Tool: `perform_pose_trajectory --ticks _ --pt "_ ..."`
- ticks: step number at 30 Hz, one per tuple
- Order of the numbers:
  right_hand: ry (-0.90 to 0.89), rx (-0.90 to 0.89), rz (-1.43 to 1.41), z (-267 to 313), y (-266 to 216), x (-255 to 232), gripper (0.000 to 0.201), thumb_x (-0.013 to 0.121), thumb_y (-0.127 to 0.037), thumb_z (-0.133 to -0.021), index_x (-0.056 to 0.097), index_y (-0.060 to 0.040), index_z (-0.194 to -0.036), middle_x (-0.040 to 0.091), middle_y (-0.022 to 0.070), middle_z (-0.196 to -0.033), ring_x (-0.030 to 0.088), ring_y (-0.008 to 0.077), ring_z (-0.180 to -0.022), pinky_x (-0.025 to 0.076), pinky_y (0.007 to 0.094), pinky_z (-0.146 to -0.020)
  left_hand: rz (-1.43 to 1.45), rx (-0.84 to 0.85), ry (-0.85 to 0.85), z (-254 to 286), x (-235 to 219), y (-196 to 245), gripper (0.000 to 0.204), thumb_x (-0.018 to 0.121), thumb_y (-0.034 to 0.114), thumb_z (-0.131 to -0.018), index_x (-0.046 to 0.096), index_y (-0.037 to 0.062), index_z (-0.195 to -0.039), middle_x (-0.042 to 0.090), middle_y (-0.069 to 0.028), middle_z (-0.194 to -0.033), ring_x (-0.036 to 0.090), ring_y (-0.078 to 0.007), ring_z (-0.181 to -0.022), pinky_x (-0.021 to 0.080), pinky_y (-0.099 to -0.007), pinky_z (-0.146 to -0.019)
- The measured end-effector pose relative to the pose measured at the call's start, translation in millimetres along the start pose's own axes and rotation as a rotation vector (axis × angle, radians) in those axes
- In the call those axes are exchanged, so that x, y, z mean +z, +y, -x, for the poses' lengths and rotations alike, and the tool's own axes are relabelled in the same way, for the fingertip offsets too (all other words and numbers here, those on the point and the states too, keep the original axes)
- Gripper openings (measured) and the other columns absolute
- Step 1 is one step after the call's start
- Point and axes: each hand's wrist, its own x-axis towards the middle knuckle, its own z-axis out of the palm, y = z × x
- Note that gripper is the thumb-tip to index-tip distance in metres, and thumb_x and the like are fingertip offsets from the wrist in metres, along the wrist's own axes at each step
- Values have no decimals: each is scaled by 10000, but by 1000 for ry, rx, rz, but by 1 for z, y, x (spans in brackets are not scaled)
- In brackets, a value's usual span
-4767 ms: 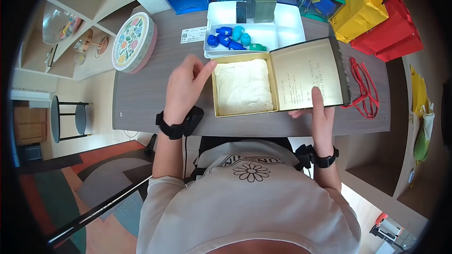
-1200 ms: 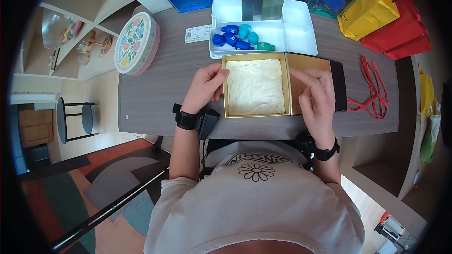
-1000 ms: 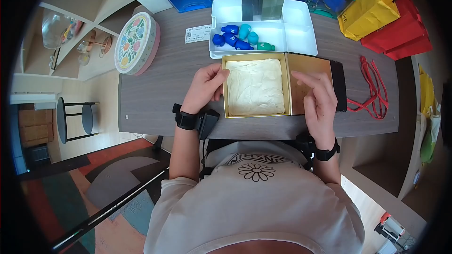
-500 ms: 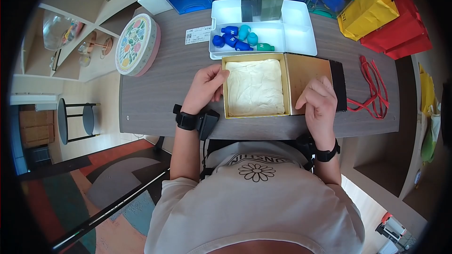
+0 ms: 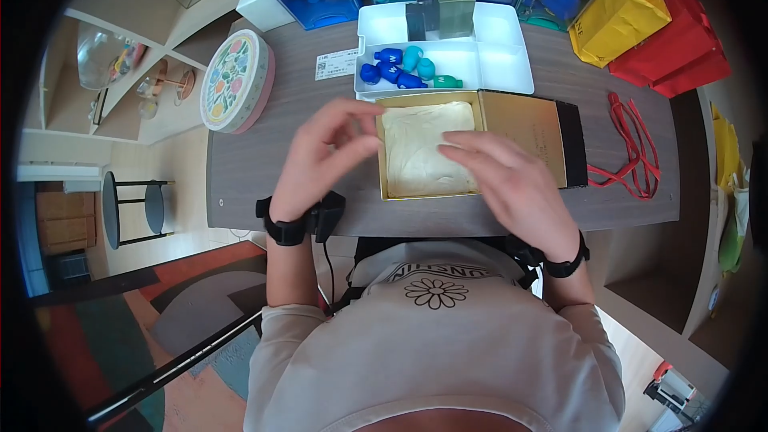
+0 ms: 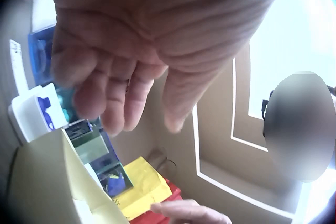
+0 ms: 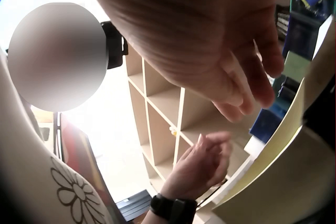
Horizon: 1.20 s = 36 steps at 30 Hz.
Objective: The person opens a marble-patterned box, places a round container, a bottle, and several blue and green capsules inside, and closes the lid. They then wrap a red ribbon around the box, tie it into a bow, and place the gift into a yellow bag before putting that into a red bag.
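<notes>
In the head view a square gold-lined box stands at the table's front, its inside covered by crinkled cream-white material. Its lid lies folded out to the right, gold inner face up, with a dark outer flap. My left hand hovers at the box's left wall, fingers loosely bent and thumb apart, holding nothing. From the right, my right hand reaches over the box, fingers extended above the cream-white material and overlapping the lid's near edge. Both palms appear bare in the wrist views.
Behind the box is a white divided tray with several blue, teal and green bottle-shaped pieces and an olive box. A floral round box stands left; red ribbon lies right. Coloured bins and paper bags line the back.
The lid, earlier raised and held by my right hand, has swung down flat to the right. My left hand has come off the box's left wall; my right hand has moved left over the box.
</notes>
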Motion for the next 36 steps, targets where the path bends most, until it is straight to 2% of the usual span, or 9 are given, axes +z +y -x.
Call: perform_pose_trajectory --ticks 3,4,9,18,20,25,28,31,36 --pt "-126 41 -86 -10 -17 9 423 582 23 -814 610 -39 -1232 610 121 -1181 645 318 -999 534 408 -817 -81 117 -207 -4 20 30 398 714 99 -881 643 55 -1271 640 -55 -1019 589 -152 -792 477 -287 -691" --pt "-183 79 -138 -14 -20 10 370 605 -19 -895 589 -47 -1264 596 129 -1239 626 364 -1022 523 432 -846 -164 172 -191 -5 25 30 370 706 91 -886 645 49 -1249 634 -71 -1001 596 -183 -792 479 -299 -688" --pt "-110 146 -314 -8 -21 13 314 588 -46 -924 546 -45 -1235 604 142 -1143 629 385 -954 519 444 -780 -318 300 -140 -7 41 23 224 685 129 -905 652 33 -1105 602 -123 -887 607 -308 -762 473 -349 -644" --pt "-74 135 -118 0 -11 -18 306 610 -87 -928 625 -92 -1234 629 116 -1068 645 347 -900 527 424 -736 -593 406 -70 -37 23 25 235 754 258 -845 673 39 -869 579 -114 -757 583 -294 -675 464 -373 -610" --pt "-26 129 2 -3 0 -30 289 622 -95 -923 646 -98 -1211 633 111 -1056 648 334 -888 531 410 -737 -467 228 -36 -63 6 33 219 775 179 -838 678 33 -969 624 -49 -882 550 -179 -684 469 -313 -638" --pt "52 147 96 -20 16 -50 252 622 -81 -921 646 -74 -1172 635 101 -1028 637 336 -889 514 404 -747 -568 362 13 -151 -13 -18 640 778 103 -825 511 97 -1406 575 -87 -1233 555 -168 -826 505 -290 -762" --pt "45 148 60 -14 4 -47 254 626 -95 -922 646 -77 -1174 631 103 -1028 639 337 -902 516 409 -750 -483 191 -81 -182 -4 -36 786 769 86 -829 394 119 -1520 550 -84 -1329 546 -173 -843 511 -290 -798" --pt "-44 233 19 5 0 -34 250 637 -102 -920 651 -77 -1169 634 102 -1063 647 336 -933 528 412 -772 -526 224 -100 -198 1 -50 821 766 85 -833 355 107 -1544 537 -101 -1375 545 -166 -835 510 -290 -803" --pt "-60 274 -72 19 -5 -18 263 648 -104 -920 664 -90 -1182 645 95 -1096 653 323 -924 531 395 -774 -447 108 -162 -211 8 -50 772 792 124 -815 423 51 -1489 646 -92 -977 562 -140 -741 493 -286 -696"
